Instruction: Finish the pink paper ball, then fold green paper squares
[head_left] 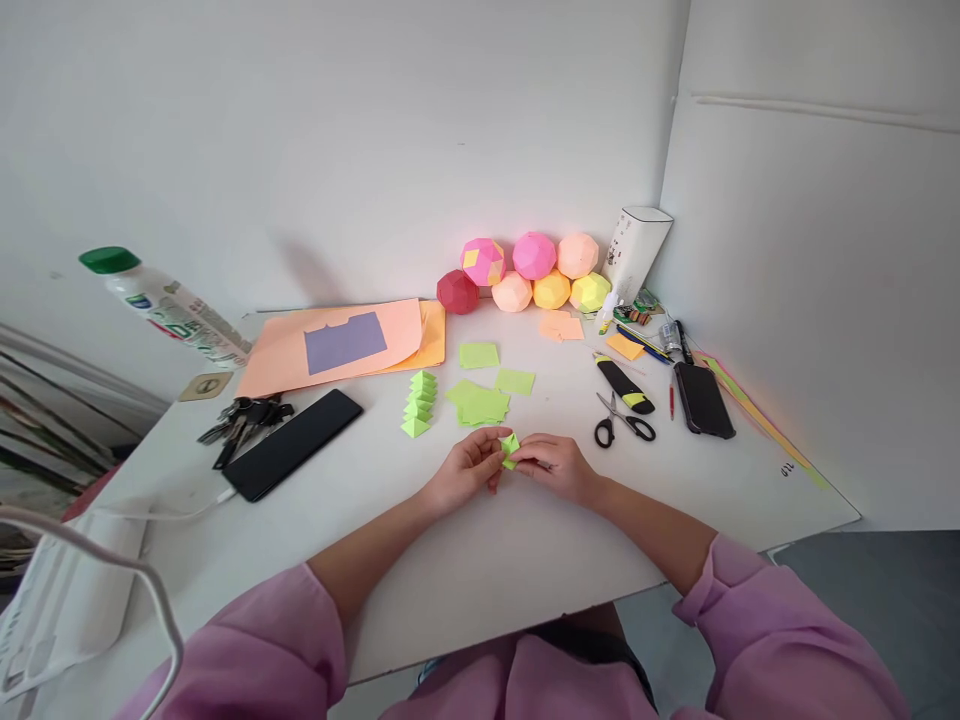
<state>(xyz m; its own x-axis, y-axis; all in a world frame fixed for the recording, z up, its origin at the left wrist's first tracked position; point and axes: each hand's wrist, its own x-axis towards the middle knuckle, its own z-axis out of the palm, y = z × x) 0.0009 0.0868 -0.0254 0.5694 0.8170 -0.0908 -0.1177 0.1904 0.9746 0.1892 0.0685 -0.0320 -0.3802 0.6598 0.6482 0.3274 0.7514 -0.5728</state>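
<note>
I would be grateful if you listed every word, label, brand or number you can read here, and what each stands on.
No text can be quoted with certainty.
Desk, right side: small handwritten marks, too unclear to read.
Green-capped bottle: label blurred.
Tall white container: dark markings too small.
Small white bottle: label too small.

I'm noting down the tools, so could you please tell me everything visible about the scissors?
The scissors lie open on the white table, beside the cutter and to the right of the right hand. Their black loop handles face the camera; grey, metal-looking blades point away. Only the table seems to touch them.
</note>
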